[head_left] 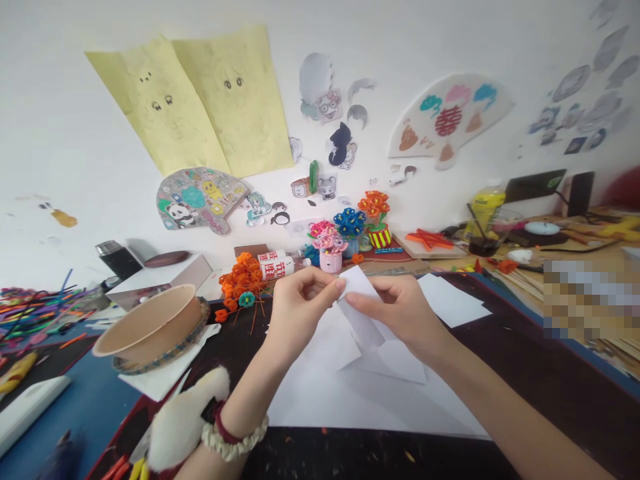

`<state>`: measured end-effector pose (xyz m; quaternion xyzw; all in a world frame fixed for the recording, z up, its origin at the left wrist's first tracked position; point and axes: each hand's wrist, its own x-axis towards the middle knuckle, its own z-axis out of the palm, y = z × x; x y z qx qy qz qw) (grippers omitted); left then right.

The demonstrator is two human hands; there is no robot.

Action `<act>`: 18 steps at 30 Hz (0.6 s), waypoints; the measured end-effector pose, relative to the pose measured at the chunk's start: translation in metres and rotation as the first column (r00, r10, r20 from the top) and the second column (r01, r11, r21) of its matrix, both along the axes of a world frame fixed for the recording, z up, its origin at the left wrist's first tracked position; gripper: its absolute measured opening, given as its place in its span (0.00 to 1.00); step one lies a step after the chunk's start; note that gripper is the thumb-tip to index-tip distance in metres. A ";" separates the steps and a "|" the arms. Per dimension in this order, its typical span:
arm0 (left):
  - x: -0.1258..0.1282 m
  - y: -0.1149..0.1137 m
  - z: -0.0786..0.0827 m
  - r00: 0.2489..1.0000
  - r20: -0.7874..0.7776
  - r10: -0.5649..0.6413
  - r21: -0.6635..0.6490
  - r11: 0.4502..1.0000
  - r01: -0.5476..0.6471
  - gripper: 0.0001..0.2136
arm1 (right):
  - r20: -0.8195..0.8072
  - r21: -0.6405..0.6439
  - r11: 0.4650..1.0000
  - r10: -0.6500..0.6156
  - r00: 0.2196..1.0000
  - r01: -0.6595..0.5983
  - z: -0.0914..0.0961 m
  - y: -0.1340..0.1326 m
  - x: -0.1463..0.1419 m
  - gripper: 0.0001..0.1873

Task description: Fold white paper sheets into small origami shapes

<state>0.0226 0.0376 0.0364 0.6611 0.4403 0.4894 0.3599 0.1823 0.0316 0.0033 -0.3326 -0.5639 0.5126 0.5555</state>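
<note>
A folded piece of white paper (361,285) is held up between both hands, above the middle of the table. My left hand (313,297) pinches its left edge between thumb and fingers. On the other side my right hand (395,303) grips it, the thumb lying across the paper's face. Beneath the hands, more white paper pieces (395,363) lie on a large white sheet (320,403). Another white paper piece (453,300) rests to the right of my right hand. My fingertips behind the folded paper are partly hidden.
On the left stand a round beige container (150,323) and a black flask (117,260). Orange pipe-cleaner flowers (240,280) and a pink flower pot (330,257) are behind my hands. A yellow bottle (483,213) and wooden sticks (520,287) occupy the right.
</note>
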 end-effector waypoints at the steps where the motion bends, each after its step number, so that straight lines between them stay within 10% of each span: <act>1: 0.000 0.000 0.000 1.000 0.006 -0.001 -0.001 1.000 0.001 0.10 | 0.002 0.007 1.000 -0.002 1.000 0.002 0.000 0.000 0.000 0.08; 18: -0.005 0.000 0.002 0.995 -0.018 -0.094 0.060 0.994 0.095 0.06 | -0.051 -0.026 0.994 0.104 0.993 -0.105 0.001 0.000 0.003 0.07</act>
